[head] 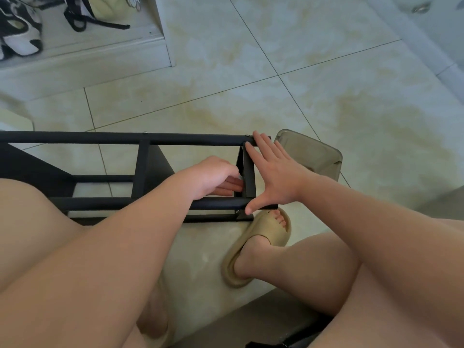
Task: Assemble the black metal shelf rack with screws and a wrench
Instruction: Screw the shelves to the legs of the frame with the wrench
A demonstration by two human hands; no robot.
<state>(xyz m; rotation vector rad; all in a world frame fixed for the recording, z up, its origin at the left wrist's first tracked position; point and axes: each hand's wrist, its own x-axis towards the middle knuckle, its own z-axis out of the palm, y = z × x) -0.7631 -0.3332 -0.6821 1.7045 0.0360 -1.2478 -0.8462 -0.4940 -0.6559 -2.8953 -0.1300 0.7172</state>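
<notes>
The black metal shelf rack (105,138) lies on its side on the tiled floor in front of me, its right end near my foot. My right hand (273,177) lies flat with spread, straight fingers against that right end; the fingertips touch the top rail and the thumb touches the lower rail. My left hand (213,177) reaches inside the frame beside the end crossbar (248,179), its fingers curled and pinching something small and pale at the bar. What that item is I cannot make out. Screw heads (246,134) show on the top rail.
A translucent grey plastic container (311,151) sits on the floor just right of the rack's end. My right foot in a tan slipper (256,247) rests below the rack. A white shoe cabinet with sneakers (22,33) stands at the far left.
</notes>
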